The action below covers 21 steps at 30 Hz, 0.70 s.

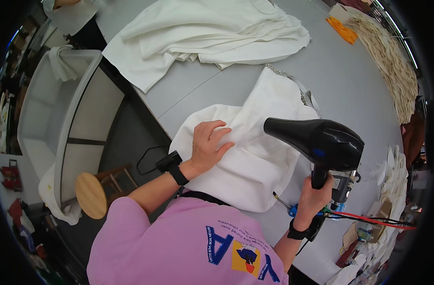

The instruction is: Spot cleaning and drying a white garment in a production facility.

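Note:
A white garment (pixel 263 167) lies crumpled on the grey tabletop before me, its narrow end edged with glittery trim (pixel 275 70). My left hand (pixel 210 144) is over its left part, fingers apart and slightly bent, with nothing gripped. Whether the fingertips touch the cloth is hard to tell. My right hand (pixel 315 196) grips the handle of a black hair dryer (pixel 316 140). The dryer's nozzle points left over the garment, toward my left hand. Beneath and behind my right wrist are a brush-like tool (pixel 281 200) and a dark device with a metal fitting (pixel 343 187), partly hidden.
A pile of white garments (pixel 209 35) covers the table's far side. Red and black cables (pixel 373 218) run off right. Cream cloth pieces (pixel 388 60) and an orange cloth (pixel 341 30) line the right edge. At left stand a large bin (pixel 83 92) and a wooden stool (pixel 91 196); a person (pixel 72 17) is beyond.

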{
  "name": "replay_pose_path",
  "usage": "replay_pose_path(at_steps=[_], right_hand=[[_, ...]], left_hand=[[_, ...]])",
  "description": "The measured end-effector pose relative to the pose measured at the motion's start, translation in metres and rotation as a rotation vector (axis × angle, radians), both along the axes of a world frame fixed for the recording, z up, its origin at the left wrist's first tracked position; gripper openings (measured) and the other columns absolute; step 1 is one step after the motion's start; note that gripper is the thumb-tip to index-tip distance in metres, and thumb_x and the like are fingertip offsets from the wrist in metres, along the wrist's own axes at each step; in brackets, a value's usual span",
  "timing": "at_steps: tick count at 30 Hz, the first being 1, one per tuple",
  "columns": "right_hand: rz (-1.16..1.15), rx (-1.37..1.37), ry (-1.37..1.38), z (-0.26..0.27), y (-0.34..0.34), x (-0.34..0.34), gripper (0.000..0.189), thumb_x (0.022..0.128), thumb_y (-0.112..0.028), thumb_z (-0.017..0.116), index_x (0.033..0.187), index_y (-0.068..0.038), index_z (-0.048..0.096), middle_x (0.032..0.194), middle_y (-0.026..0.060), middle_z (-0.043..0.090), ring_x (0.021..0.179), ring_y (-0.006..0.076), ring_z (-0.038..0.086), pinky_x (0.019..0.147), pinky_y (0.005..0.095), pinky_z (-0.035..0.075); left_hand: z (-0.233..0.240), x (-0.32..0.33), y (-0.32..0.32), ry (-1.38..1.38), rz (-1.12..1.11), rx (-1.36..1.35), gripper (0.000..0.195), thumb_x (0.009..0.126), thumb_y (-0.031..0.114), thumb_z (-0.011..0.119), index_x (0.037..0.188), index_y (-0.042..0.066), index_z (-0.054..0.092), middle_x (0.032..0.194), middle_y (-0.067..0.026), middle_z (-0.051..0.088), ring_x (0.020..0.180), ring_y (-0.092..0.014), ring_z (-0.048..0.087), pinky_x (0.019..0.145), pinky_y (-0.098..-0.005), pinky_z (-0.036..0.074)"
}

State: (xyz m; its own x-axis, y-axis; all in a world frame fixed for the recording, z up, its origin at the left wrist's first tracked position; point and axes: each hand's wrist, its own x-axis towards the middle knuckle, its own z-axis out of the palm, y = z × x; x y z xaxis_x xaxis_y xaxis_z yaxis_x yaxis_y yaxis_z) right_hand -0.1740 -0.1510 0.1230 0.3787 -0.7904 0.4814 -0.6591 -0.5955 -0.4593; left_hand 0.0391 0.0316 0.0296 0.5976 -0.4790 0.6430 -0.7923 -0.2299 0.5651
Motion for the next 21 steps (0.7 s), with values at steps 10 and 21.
replay_pose_path(at_steps=[10, 21], right_hand=[[-0.035, 0.001, 0.078, 0.006, 0.003, 0.002, 0.035, 0.073, -0.005, 0.068, 0.107, 0.001, 0.060, 0.088, 0.0173, 0.065, 0.074, 0.0350, 0.062, 0.071, 0.0391, 0.050], [-0.020, -0.025, 0.062, 0.010, 0.011, -0.006, 0.034, 0.073, -0.004, 0.070, 0.105, 0.000, 0.061, 0.084, 0.0169, 0.065, 0.070, 0.0313, 0.064, 0.069, 0.0357, 0.051]], left_hand=[[-0.012, 0.000, -0.020, -0.153, -0.085, 0.090, 0.028, 0.067, 0.013, 0.080, 0.091, 0.011, 0.065, 0.093, -0.0002, 0.058, 0.089, -0.022, 0.052, 0.084, -0.0372, 0.040], [0.015, 0.011, -0.022, -0.092, -0.044, -0.034, 0.020, 0.072, 0.010, 0.078, 0.082, 0.010, 0.060, 0.088, -0.0005, 0.061, 0.085, -0.022, 0.055, 0.077, -0.0356, 0.042]])
